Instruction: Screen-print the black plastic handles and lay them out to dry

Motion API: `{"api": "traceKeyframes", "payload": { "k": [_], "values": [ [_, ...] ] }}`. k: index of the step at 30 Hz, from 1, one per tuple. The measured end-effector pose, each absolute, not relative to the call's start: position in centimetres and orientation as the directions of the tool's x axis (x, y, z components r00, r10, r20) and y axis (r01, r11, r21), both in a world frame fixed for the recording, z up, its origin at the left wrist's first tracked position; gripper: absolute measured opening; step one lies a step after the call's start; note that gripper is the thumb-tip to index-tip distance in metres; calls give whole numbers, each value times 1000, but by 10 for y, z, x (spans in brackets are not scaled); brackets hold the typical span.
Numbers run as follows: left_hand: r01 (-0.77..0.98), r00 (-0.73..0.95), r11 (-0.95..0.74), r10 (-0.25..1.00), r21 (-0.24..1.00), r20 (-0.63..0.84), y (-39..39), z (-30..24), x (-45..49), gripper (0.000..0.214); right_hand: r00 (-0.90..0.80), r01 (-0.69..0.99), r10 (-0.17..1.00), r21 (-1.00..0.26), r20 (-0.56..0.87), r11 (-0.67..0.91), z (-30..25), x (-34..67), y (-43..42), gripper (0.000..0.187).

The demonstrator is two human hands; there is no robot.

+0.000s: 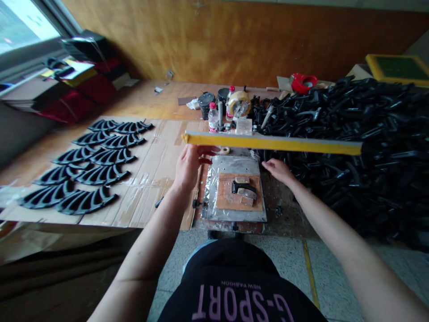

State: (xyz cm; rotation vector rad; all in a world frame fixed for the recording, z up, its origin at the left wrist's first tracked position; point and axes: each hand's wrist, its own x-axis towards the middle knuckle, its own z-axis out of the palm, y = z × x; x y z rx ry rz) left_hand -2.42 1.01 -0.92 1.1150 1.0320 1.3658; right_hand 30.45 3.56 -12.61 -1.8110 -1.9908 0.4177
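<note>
My left hand (190,164) is just under the left end of a long yellow-edged bar or frame (273,144), seen edge-on. Its fingers are apart and point right; I cannot tell whether they touch the bar. My right hand (279,171) hovers by the right edge of a grey plate (234,164), fingers curled together. Anything inside them is hidden. Between my hands, on the plate, lies a brown board (225,197). A curved black plastic handle (244,188) rests there among clear blocks.
Several black handles lie in fanned rows (110,155) on cardboard (154,170) at left. A large heap of black handles (355,134) fills the right. Behind the plate stand bottles (213,117), a dark tub (206,105) and a tape roll (239,105).
</note>
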Motion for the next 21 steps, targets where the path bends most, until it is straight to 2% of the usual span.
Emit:
{"api": "traceKeyframes", "payload": {
  "k": [3, 5, 6, 8, 10, 12, 14, 16, 17, 19, 21],
  "values": [
    [-223, -60, -88, 995, 971, 76, 19, -5, -18, 57, -292, 878, 953, -371, 83, 302, -164, 268, 1, 29],
    [-247, -126, -66, 991, 967, 35, 5, -18, -13, 56, -347, 892, 933, -274, 98, 361, -175, 248, -12, 23],
    [-253, -106, 3, 994, 967, -30, -7, -29, -9, 56, -334, 907, 939, -243, 83, 345, -176, 240, -17, 20],
    [-216, 87, 282, 959, 935, -269, -41, -57, 0, 56, -265, 936, 963, -227, 42, 268, -169, 224, -27, 15],
    [-112, 326, 587, 784, 802, -528, -76, -85, 12, 57, -228, 938, 971, -252, 66, 237, -156, 202, -43, 16],
    [-187, 355, 703, 700, 686, -620, -101, -106, 21, 53, -345, 874, 926, -307, 150, 376, -145, 179, -60, 16],
    [-329, 274, 715, 697, 617, -662, -112, -119, 17, 44, -542, 723, 809, -365, 225, 586, -139, 166, -68, 15],
    [-376, 135, 693, 697, 615, -704, -113, -131, -7, 40, -589, 646, 763, -413, 266, 642, -140, 177, -55, 14],
    [-356, 35, 679, 696, 642, -717, -112, -139, -27, 40, -526, 686, 805, -422, 273, 592, -142, 193, -41, 16],
    [-242, -216, 643, 694, 727, -686, -112, -161, -80, 42, -275, 845, 924, -392, 264, 363, -147, 241, -3, 29],
    [-75, -430, 667, 649, 742, -627, -118, -189, -139, 42, -98, 953, 974, -262, 203, 151, -154, 297, 36, 33]
  ]
}}
